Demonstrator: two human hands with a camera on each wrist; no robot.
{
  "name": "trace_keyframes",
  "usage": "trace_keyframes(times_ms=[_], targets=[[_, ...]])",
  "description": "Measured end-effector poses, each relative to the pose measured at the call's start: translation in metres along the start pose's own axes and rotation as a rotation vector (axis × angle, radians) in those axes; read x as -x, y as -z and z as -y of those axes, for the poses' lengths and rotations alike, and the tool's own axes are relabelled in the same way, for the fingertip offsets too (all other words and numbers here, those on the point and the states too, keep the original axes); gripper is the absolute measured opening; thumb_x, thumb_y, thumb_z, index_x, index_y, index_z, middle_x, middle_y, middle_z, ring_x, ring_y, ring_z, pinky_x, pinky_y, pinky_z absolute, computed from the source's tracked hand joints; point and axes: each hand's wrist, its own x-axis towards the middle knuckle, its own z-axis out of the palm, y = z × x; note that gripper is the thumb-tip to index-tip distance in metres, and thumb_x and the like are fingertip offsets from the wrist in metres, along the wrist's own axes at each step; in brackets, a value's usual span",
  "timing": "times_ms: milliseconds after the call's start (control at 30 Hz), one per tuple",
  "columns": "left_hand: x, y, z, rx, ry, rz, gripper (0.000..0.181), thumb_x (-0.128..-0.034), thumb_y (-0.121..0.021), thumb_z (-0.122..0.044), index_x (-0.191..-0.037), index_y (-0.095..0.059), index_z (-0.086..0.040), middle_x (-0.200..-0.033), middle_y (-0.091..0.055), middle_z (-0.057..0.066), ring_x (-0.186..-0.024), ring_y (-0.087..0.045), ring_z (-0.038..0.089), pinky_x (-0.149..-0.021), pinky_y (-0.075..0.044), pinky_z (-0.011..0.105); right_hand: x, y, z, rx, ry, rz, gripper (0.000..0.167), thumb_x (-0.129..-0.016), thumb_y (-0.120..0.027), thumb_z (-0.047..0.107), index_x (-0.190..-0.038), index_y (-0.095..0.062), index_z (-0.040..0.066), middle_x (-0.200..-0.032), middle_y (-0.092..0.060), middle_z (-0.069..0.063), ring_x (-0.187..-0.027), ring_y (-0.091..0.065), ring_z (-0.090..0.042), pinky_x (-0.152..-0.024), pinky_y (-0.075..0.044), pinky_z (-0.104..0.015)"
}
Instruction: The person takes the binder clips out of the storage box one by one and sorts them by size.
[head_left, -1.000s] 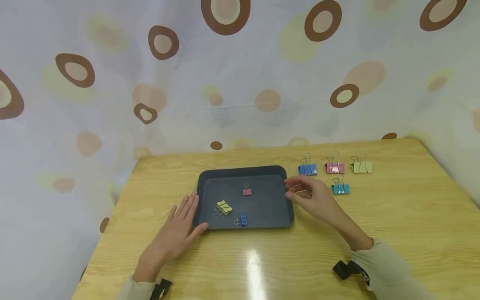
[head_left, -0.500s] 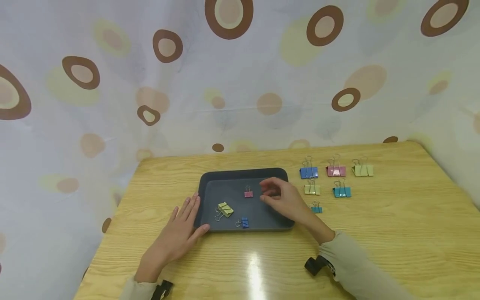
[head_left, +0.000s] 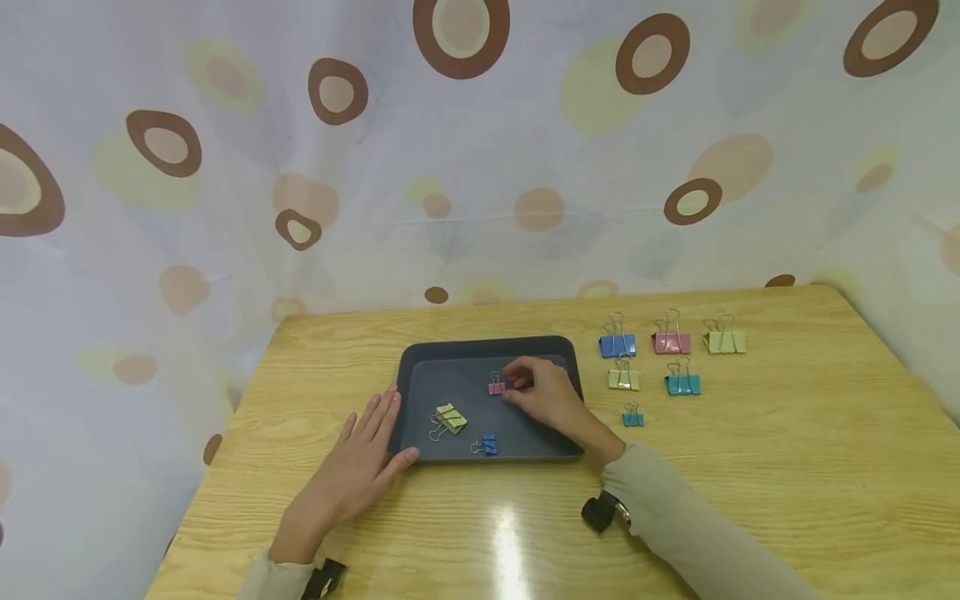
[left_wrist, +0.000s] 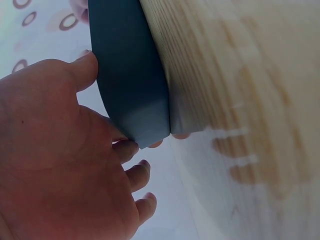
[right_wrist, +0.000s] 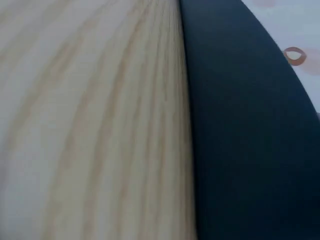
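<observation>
A dark grey tray [head_left: 491,457] on the wooden table holds a small pink binder clip [head_left: 497,388], a yellow clip [head_left: 451,418] and a small blue clip [head_left: 489,445]. My left hand [head_left: 348,471] rests with spread, straight fingers against the tray's left side; the left wrist view shows that hand [left_wrist: 65,145] touching the tray wall [left_wrist: 132,75]. Over the tray, my right hand [head_left: 551,400] has its thumb and index fingertips at the pink clip's right edge; whether they pinch it I cannot tell. Only the tray wall [right_wrist: 250,125] and table show in the right wrist view.
Right of the tray stand several clips: a large blue one [head_left: 617,345], a large pink one [head_left: 672,342], a large yellow one [head_left: 726,342], a smaller yellow one [head_left: 624,380], a teal one [head_left: 683,384] and a small teal one [head_left: 633,419]. A patterned cloth [head_left: 450,250] hangs behind the table.
My right hand has moved left from the tray's right edge to the pink clip, uncovering the smaller yellow and small teal clips. My left hand has stayed against the tray.
</observation>
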Motion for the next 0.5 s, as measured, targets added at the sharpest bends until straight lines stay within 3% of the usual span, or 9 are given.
trace_keyframes(times_ms=[300, 500], targets=[[-0.001, 0.0, 0.0, -0.002, -0.007, -0.012, 0.083, -0.1073, -0.046, -0.052, -0.164, -0.013, -0.001, -0.171, -0.009, 0.012, -0.156, -0.014, 0.036, -0.121, -0.015, 0.063, -0.009, -0.011, -0.001, 0.085, 0.035, -0.029, 0.015, -0.085, -0.083, 0.004, -0.099, -0.077, 0.002, -0.091, -0.073, -0.007, -0.082, -0.065, -0.019, -0.076, -0.056, -0.036], [-0.001, 0.0, -0.001, -0.002, -0.005, -0.01, 0.082, -0.1073, -0.047, -0.051, -0.163, -0.014, 0.0, -0.171, -0.009, 0.013, -0.156, -0.014, 0.037, -0.121, -0.015, 0.064, -0.011, -0.011, 0.0, 0.103, 0.032, 0.007, 0.008, -0.087, -0.083, 0.007, -0.093, -0.079, 0.006, -0.088, -0.072, -0.004, -0.08, -0.063, -0.015, -0.074, -0.054, -0.034]])
